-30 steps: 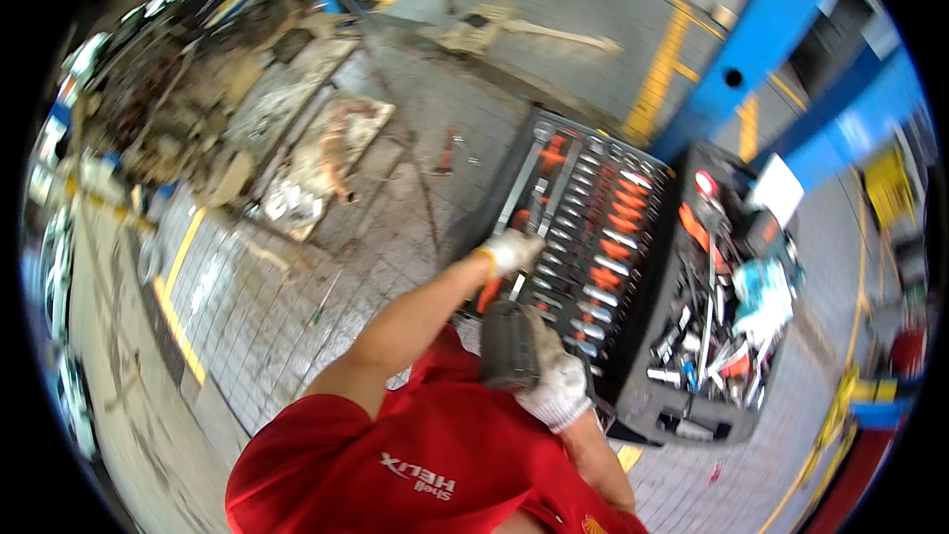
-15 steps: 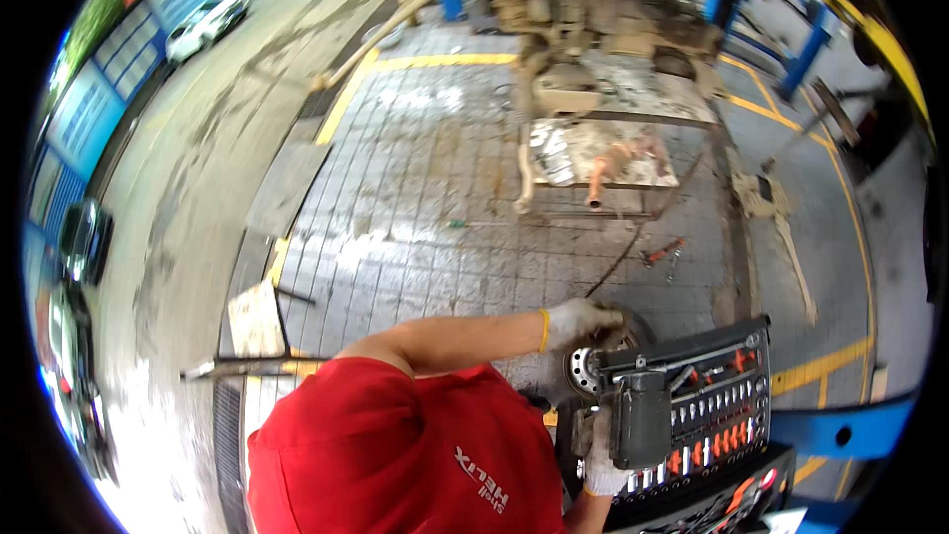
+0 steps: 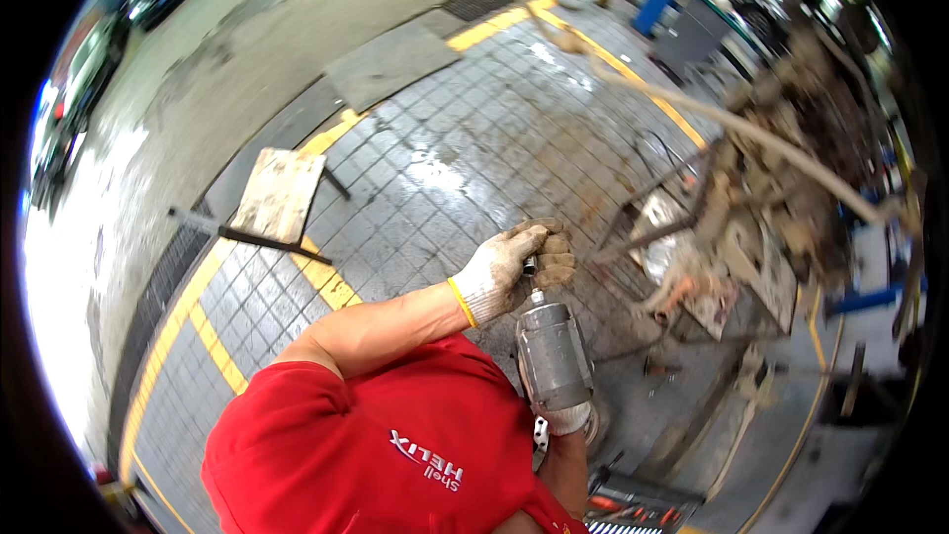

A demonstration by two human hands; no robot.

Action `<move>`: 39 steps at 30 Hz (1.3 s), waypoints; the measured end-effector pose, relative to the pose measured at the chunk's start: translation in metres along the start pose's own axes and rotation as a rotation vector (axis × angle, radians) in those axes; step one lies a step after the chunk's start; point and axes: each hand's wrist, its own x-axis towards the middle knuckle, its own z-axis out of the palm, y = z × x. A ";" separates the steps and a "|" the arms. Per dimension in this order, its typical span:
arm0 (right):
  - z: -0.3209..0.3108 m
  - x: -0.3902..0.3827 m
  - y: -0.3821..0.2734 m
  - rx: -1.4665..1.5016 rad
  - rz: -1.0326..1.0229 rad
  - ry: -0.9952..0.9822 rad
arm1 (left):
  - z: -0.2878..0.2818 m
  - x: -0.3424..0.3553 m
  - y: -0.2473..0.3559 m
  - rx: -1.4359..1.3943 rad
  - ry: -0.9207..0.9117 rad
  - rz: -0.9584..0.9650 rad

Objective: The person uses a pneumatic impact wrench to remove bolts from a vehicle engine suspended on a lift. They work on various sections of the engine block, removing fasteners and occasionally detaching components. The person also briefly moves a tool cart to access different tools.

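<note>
My left hand [image 3: 506,267], in a whitish work glove with a yellow cuff edge, has its fingers curled round a small dark socket [image 3: 530,265]. The socket sits just ahead of the square metal drive tip of a grey impact wrench [image 3: 556,354]; whether the two are joined I cannot tell. My gloved right hand [image 3: 569,419] grips the wrench from its rear end, largely hidden beneath the body. Beside the wrench, partly covered by my shirt, shows a metal part with round holes [image 3: 541,435].
An open tool case [image 3: 643,504] with sockets and orange-marked tools lies at the lower right. On the left stands a low stand with a worn board [image 3: 281,194]. Dirty vehicle parts [image 3: 751,227] and a long bar [image 3: 751,131] fill the right. Yellow lines mark the tiled floor.
My view has turned toward the left. The impact wrench has moved from over the tool case to in front of me. My left hand has left the round metal part and now holds the socket.
</note>
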 end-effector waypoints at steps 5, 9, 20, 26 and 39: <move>0.055 0.118 -0.044 -0.955 -0.884 -0.288 | -0.033 -0.012 0.094 0.028 0.122 0.200; 0.100 0.174 -0.058 -0.800 -0.783 -0.452 | -0.070 -0.004 0.126 0.000 0.232 0.338; 0.181 0.367 -0.062 -0.729 -0.831 -0.625 | -0.105 0.117 0.255 0.060 0.112 0.467; 0.237 0.477 -0.055 0.129 -0.007 -0.664 | -0.111 0.178 0.375 0.110 0.182 0.438; 0.441 0.749 -0.117 -0.507 -0.805 -0.651 | -0.188 0.327 0.638 -0.016 0.224 0.598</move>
